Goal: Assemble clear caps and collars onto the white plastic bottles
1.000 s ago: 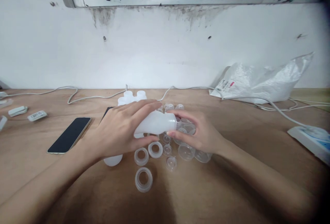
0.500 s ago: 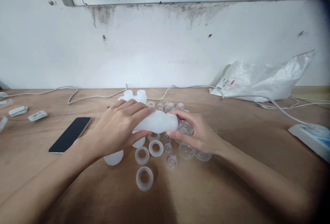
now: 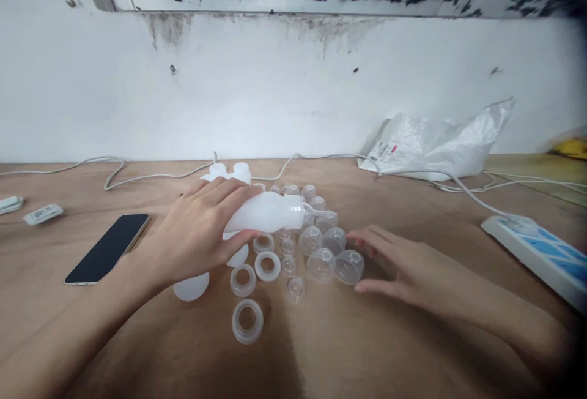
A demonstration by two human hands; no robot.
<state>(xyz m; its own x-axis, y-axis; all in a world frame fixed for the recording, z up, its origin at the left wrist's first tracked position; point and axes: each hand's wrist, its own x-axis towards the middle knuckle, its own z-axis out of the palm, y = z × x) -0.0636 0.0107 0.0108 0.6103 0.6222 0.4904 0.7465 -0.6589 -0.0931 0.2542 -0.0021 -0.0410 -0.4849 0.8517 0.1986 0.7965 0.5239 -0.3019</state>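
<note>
My left hand (image 3: pixel 208 221) is closed around a white plastic bottle (image 3: pixel 268 212), held lying sideways with its neck to the right. A clear narrow tip sticks out from the neck. With fingers apart, my right hand (image 3: pixel 394 258) is just right of the clear dome caps (image 3: pixel 349 266) and holds nothing. Several of these caps stand in rows, beside smaller clear nipple-shaped pieces (image 3: pixel 296 288). Translucent screw rings (image 3: pixel 247 321) lie left of them. More white bottles (image 3: pixel 191 287) stand under and behind my left hand, partly hidden by it.
A phone (image 3: pixel 108 248) lies on the wooden table (image 3: pixel 183 356) at left, near small white packets (image 3: pixel 43 214). A cable (image 3: pixel 288 169) runs along the wall to a power strip (image 3: pixel 536 252) at right. A plastic bag (image 3: pixel 426 145) rests at the back right.
My right hand has left the bottle's neck and moved right and down, its fingers opening beside the dome caps. The bottle stays in my left hand. The view has shifted slightly right.
</note>
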